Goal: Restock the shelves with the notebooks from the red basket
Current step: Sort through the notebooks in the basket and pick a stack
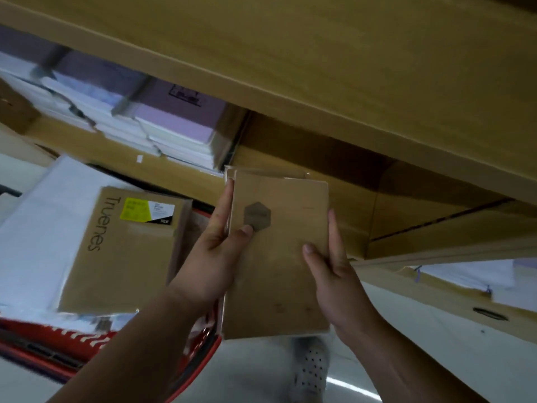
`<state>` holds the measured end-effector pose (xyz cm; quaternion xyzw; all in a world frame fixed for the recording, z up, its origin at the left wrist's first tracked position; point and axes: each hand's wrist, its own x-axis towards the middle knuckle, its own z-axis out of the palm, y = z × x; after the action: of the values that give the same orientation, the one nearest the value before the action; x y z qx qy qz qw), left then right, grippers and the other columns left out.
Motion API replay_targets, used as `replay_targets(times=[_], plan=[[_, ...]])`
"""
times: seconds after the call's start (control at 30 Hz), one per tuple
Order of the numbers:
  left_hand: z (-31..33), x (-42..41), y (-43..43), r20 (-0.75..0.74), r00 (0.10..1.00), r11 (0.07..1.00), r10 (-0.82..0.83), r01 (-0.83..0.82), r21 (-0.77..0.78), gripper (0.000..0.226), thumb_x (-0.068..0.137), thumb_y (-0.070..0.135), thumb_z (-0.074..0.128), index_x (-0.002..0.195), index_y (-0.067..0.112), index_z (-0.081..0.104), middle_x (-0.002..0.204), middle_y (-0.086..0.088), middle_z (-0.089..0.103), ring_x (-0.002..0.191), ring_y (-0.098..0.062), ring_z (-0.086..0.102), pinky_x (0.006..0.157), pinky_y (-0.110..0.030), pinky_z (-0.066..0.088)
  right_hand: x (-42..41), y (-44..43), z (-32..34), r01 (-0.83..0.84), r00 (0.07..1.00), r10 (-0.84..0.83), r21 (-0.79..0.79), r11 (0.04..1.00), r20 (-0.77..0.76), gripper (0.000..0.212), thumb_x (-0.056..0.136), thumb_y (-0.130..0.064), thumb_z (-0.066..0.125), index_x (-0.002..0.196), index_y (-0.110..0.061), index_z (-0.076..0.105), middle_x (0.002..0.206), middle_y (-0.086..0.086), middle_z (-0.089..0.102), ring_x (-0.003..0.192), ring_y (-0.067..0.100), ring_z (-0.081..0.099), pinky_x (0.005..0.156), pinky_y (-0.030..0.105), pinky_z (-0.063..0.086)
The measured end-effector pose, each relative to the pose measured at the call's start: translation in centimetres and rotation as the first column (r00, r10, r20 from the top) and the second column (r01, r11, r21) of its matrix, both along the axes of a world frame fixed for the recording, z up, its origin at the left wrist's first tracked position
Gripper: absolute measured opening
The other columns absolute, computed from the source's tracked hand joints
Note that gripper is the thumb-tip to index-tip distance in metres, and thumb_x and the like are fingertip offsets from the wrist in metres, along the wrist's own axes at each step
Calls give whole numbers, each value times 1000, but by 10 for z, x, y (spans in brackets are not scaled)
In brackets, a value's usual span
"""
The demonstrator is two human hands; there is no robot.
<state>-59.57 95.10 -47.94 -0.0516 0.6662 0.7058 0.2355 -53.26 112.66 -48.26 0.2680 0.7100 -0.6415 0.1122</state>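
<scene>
Red basket [87, 341] holds a Truenes notebook [125, 251]; left hand [212, 257] and right hand [334, 274] grip a kraft notebook [279, 257] (plastic-wrapped) beside it.

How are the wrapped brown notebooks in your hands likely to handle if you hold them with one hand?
The brown notebooks are probably fairly stiff: they lie flat between the left hand and right hand without sagging. Their glossy clear wrap looks slippery, so they might slide apart. They seem light, gripped only at the edges.
</scene>
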Motion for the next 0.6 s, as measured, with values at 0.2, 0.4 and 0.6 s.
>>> replay_targets(times=[0.2, 0.4, 0.6], plan=[[-56, -50, 10, -61, 997, 998, -50, 48, -28, 68, 104, 10, 48, 155, 47, 24, 112, 36, 69, 108, 5, 67, 79, -17, 56, -31, 2, -55, 113, 990, -113, -1, 994, -83, 65, 102, -44, 52, 133, -83, 11, 127, -35, 52, 105, -11, 57, 84, 24, 52], [-75, -119, 25, -179, 984, 987, -3, -26, -160, 65, 102, 15, 54, 157, 37, 27, 121, 20, 67, 87, 5, 67, 70, -16, 52, -92, 17, -80, 135, 978, -130, 20, 991, -165, 62, 106, -32, 43, 147, -70, 17, 110, -30, 52, 101, 7, 61, 87, 41, 58], [-86, -161, 39, -205, 974, 957, -98, 36, -289, 20, 101, 28, 58, 119, 22, 61, 104, -4, 73, 82, -15, 71, 63, -28, 56, -131, 24, -116, 179, 944, -158, 47, 983, -290, 60, 102, -39, 44, 153, -57, 19, 144, -10, 52, 122, 20, 57, 106, 52, 48]])
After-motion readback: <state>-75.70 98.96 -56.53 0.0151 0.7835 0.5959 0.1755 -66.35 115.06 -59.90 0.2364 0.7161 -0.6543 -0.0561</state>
